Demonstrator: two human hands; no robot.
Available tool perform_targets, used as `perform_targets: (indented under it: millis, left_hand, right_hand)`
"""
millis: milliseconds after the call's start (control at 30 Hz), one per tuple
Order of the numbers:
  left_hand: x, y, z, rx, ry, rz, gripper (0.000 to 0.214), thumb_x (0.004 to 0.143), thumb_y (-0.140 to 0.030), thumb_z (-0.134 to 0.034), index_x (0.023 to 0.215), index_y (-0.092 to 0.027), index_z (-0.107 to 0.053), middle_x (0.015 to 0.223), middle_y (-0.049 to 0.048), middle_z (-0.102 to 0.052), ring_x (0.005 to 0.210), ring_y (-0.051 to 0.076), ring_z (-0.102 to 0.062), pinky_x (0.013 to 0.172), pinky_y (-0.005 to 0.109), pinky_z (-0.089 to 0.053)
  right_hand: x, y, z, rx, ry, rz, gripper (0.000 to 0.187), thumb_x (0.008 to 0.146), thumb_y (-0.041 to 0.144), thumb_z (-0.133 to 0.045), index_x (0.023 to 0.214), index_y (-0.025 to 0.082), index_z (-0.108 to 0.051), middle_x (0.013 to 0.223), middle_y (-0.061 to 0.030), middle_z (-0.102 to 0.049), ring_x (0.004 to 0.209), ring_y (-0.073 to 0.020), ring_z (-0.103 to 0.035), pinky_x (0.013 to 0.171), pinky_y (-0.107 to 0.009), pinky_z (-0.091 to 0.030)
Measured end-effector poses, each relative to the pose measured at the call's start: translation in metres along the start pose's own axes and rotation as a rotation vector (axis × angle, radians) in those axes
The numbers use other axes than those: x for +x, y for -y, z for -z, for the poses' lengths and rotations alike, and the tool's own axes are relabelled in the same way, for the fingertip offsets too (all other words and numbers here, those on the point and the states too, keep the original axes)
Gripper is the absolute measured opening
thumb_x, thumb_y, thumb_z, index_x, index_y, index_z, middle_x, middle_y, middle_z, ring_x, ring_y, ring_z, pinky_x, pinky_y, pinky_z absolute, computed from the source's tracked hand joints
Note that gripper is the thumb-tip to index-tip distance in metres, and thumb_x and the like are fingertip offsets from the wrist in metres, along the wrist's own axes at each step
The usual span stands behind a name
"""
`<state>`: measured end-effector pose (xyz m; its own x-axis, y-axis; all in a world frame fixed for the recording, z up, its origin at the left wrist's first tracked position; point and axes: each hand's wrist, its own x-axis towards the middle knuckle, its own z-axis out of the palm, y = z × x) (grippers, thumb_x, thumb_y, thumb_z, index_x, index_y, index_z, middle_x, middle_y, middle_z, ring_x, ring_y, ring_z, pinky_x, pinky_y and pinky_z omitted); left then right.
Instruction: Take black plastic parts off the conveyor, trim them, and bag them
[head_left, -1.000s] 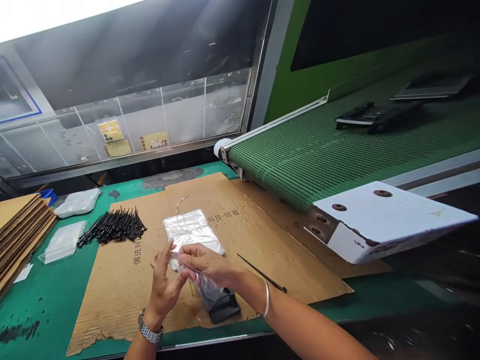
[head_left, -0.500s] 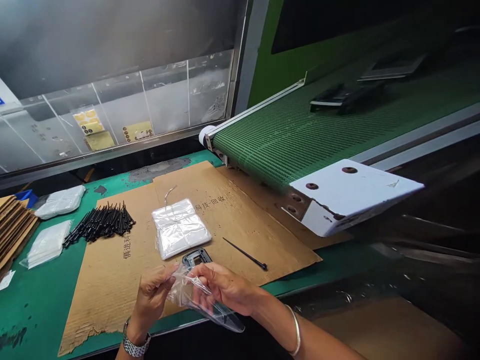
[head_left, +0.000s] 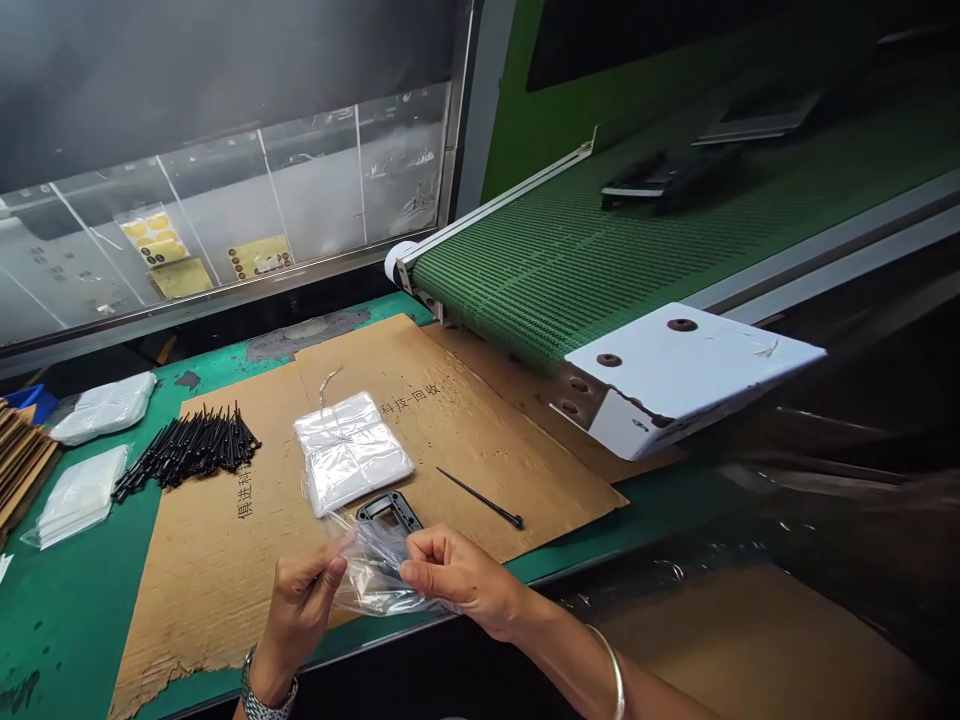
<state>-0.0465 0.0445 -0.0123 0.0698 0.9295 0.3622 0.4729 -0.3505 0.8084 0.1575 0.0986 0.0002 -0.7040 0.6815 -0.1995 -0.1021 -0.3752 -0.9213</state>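
A clear plastic bag (head_left: pixel 373 585) is stretched between my two hands over the near edge of the table. My left hand (head_left: pixel 306 592) pinches its left side between thumb and fingers. On the other side my right hand (head_left: pixel 457 572) grips it with curled fingers, the thumb on top. Just behind the bag lies a dark plastic frame part (head_left: pixel 405 512) with an opening in it, partly covered by the film. Beyond that rests a tied stack of clear bags (head_left: pixel 352 450). One black cable tie (head_left: pixel 480 497) lies to the right on the cardboard sheet (head_left: pixel 202 590).
A heap of black cable ties (head_left: pixel 191 445) lies at left, near more bag stacks (head_left: pixel 79 497) and a cardboard pile (head_left: pixel 21 465). The green conveyor (head_left: pixel 525 270) carries dark plastic parts (head_left: pixel 637 190); its white end cover (head_left: pixel 697 370) juts over the table's right side.
My right hand has turned, its fingers now curled on the bag rather than spread behind it. The bag's loose end has swung in from the lower right. The whole view has shifted slightly.
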Motion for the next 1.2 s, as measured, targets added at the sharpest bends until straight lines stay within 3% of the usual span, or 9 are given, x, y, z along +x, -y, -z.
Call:
perform_targets:
  millis: [233, 433, 600, 767, 833, 900, 967, 1133, 1200]
  left_hand:
    - [0.005, -0.005, -0.008, -0.046, -0.159, 0.027, 0.021, 0.081, -0.023, -0.052, 0.094, -0.024, -0.068, 0.089, 0.0035, -0.071, 0.078, 0.02, -0.067, 0.07, 0.026, -0.054]
    - [0.008, -0.01, -0.004, -0.05, -0.072, 0.008, 0.021, 0.08, -0.025, -0.053, 0.095, -0.022, -0.069, 0.087, 0.0047, -0.072, 0.077, 0.021, -0.067, 0.066, 0.026, -0.054]
    - [0.01, -0.011, -0.003, -0.034, -0.157, 0.018, 0.02, 0.08, -0.027, -0.053, 0.09, -0.022, -0.07, 0.083, 0.0048, -0.073, 0.072, 0.02, -0.067, 0.064, 0.025, -0.054]
    - [0.01, -0.008, -0.008, 0.013, -0.095, 0.017, 0.023, 0.082, -0.025, -0.049, 0.093, -0.022, -0.069, 0.083, 0.0051, -0.072, 0.076, 0.019, -0.066, 0.068, 0.027, -0.052]
    - [0.01, -0.008, -0.014, 0.119, -0.193, 0.004, 0.026, 0.08, -0.025, -0.053, 0.103, -0.022, -0.065, 0.083, 0.0059, -0.069, 0.076, 0.019, -0.063, 0.07, 0.03, -0.05]
    - [0.007, -0.011, -0.02, 0.235, -0.418, -0.019, 0.032, 0.076, -0.026, -0.059, 0.107, -0.02, -0.061, 0.083, 0.0067, -0.063, 0.078, 0.021, -0.057, 0.072, 0.033, -0.047]
    - [0.003, -0.018, -0.026, 0.211, -0.511, -0.014, 0.021, 0.074, -0.027, -0.06, 0.094, -0.02, -0.063, 0.077, 0.0048, -0.058, 0.074, 0.019, -0.053, 0.07, 0.032, -0.044]
    - [-0.007, -0.037, -0.04, -0.31, 0.09, 0.253, 0.018, 0.078, -0.035, -0.056, 0.077, -0.018, -0.059, 0.067, 0.0015, -0.055, 0.064, 0.015, -0.049, 0.061, 0.026, -0.04]
    - [-0.007, -0.04, -0.046, -0.494, 0.134, 0.354, 0.021, 0.076, -0.037, -0.058, 0.07, -0.017, -0.057, 0.067, 0.0015, -0.055, 0.065, 0.014, -0.049, 0.063, 0.025, -0.04]
  right_hand:
    - [-0.006, -0.001, -0.003, -0.016, 0.022, 0.039, 0.05, 0.062, 0.062, -0.063, 0.056, 0.015, -0.046, 0.043, 0.007, -0.041, 0.037, -0.0029, -0.03, 0.036, -0.018, -0.017]
    - [-0.01, -0.002, -0.002, -0.175, -0.004, 0.111, 0.052, 0.066, 0.061, -0.059, 0.049, 0.017, -0.04, 0.041, 0.0079, -0.033, 0.039, -0.003, -0.024, 0.039, -0.02, -0.015]
    - [-0.012, 0.001, -0.004, -0.205, -0.064, 0.137, 0.043, 0.069, 0.056, -0.059, 0.06, 0.014, -0.051, 0.051, 0.0034, -0.044, 0.049, -0.0072, -0.036, 0.047, -0.021, -0.026]
    - [-0.014, 0.0, -0.006, -0.317, -0.107, 0.09, 0.045, 0.062, 0.055, -0.065, 0.053, 0.017, -0.043, 0.049, 0.0048, -0.039, 0.049, -0.0074, -0.032, 0.046, -0.022, -0.022]
    - [-0.015, -0.001, -0.006, -0.334, -0.126, 0.093, 0.048, 0.061, 0.058, -0.064, 0.051, 0.017, -0.04, 0.048, 0.0054, -0.036, 0.048, -0.0072, -0.03, 0.045, -0.022, -0.02]
    - [-0.015, -0.001, -0.008, -0.357, -0.146, 0.123, 0.047, 0.064, 0.059, -0.061, 0.052, 0.017, -0.041, 0.048, 0.0051, -0.036, 0.047, -0.0075, -0.03, 0.045, -0.022, -0.021]
    - [-0.015, -0.001, -0.011, -0.428, -0.176, 0.181, 0.044, 0.068, 0.056, -0.058, 0.055, 0.017, -0.045, 0.051, 0.004, -0.039, 0.049, -0.0085, -0.033, 0.047, -0.023, -0.025]
    - [-0.013, -0.004, -0.019, -0.704, -0.207, 0.378, 0.038, 0.076, 0.046, -0.055, 0.055, 0.018, -0.04, 0.053, 0.0031, -0.041, 0.051, -0.01, -0.037, 0.052, -0.025, -0.027]
    - [-0.013, -0.006, -0.02, -0.769, -0.147, 0.406, 0.036, 0.077, 0.041, -0.055, 0.054, 0.019, -0.039, 0.052, 0.004, -0.039, 0.05, -0.0094, -0.034, 0.052, -0.025, -0.025]
